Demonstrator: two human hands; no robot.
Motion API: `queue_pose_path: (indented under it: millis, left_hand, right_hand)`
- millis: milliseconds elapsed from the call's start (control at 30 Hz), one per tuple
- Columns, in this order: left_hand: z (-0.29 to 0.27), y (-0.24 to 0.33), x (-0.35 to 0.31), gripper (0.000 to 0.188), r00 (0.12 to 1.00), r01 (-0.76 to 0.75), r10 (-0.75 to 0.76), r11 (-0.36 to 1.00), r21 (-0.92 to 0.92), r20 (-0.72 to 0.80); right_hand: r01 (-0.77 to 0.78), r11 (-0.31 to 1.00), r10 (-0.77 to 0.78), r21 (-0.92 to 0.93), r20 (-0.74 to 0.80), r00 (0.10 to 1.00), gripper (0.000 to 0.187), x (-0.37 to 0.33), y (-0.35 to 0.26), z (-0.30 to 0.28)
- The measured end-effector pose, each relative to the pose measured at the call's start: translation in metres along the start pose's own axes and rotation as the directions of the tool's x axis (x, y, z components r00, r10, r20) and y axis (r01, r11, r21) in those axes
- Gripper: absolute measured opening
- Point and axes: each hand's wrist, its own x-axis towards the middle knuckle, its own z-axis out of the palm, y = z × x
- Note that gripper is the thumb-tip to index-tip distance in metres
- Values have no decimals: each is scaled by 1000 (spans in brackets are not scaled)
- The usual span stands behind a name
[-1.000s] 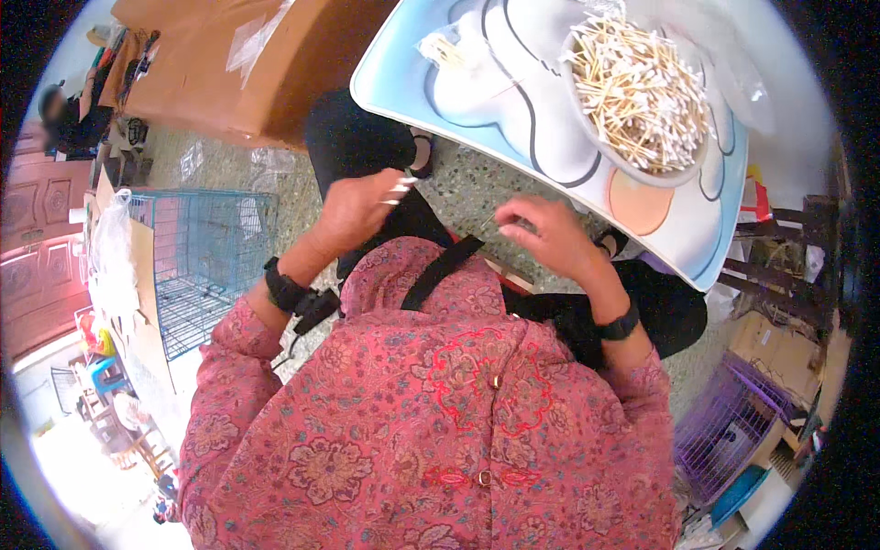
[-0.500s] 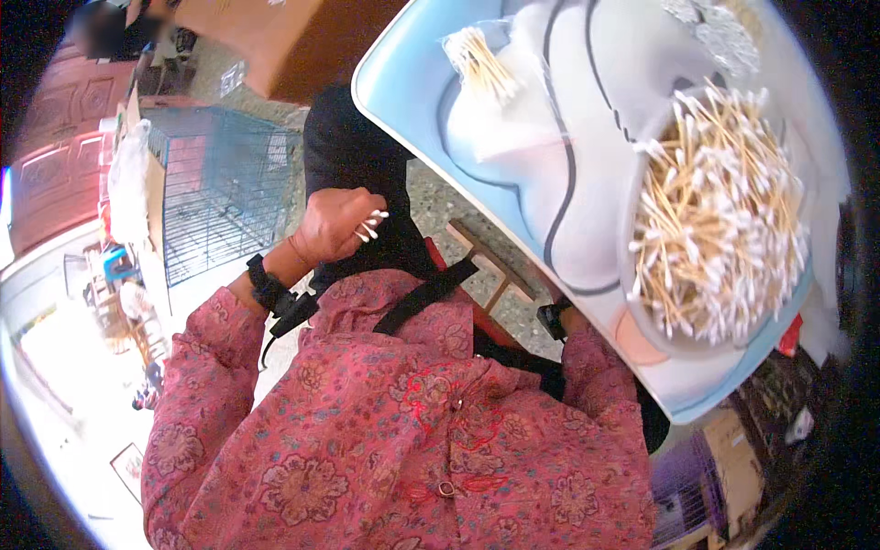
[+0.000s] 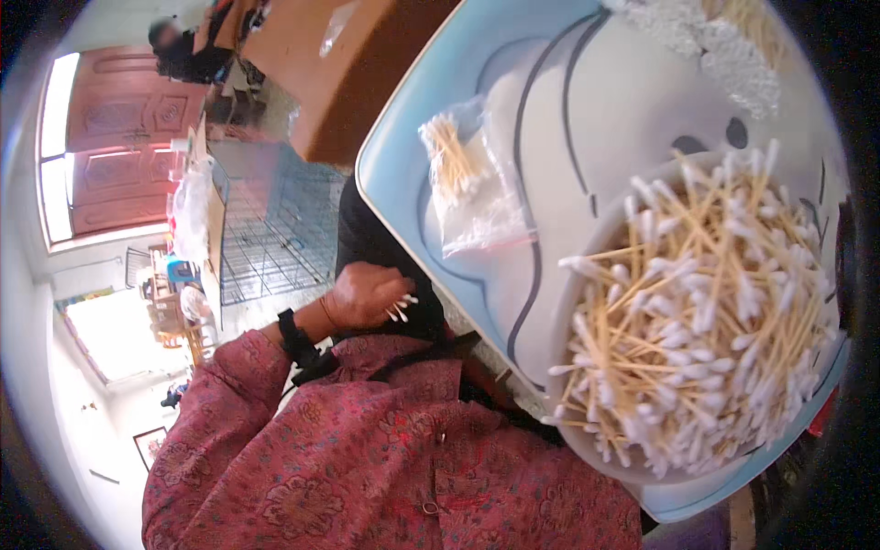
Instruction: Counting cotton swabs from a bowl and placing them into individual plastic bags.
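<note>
head view: cotton swabs (image 3: pixel 401 304) in curled left hand (image 3: pixel 363 295), white tips (image 3: pixel 412 300) outside

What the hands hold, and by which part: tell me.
The left hand holds a few cotton swabs, apparently by their sticks, white tips poking out. The right hand is unseen; its hold cannot be told.

Wire cage (image 3: pixel 270 243) to your left, reddish doors (image 3: pixel 128 119) beyond, taped brown box (image 3: pixel 335 78) ahead of you, perhaps a blue stool (image 3: pixel 181 269)
</note>
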Motion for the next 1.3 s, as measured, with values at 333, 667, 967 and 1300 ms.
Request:
queue_pose_path:
  millis: [333, 667, 967, 1300]
  left_hand:
    - [1, 15, 11, 19, 996, 53, -66, 978, 200, 58]
    - [-2, 30, 26, 31, 980, 116, -134, 985, 126, 144]
    - [7, 26, 28, 25, 998, 9, -8, 1000, 16, -54]
    - [22, 0, 4, 27, 967, -46, 24, 996, -79, -255]
  right_hand:
    - [150, 980, -112, 135, -255, 960, 20, 93, -39, -12]
    - [194, 962, -128, 193, -310, 942, 20, 106, -56, -19]
    - [74, 993, -58, 92, -167, 984, 20, 24, -56, -39]
    - [-61, 962, 93, -267, 109, 990, 20, -44, -138, -98]
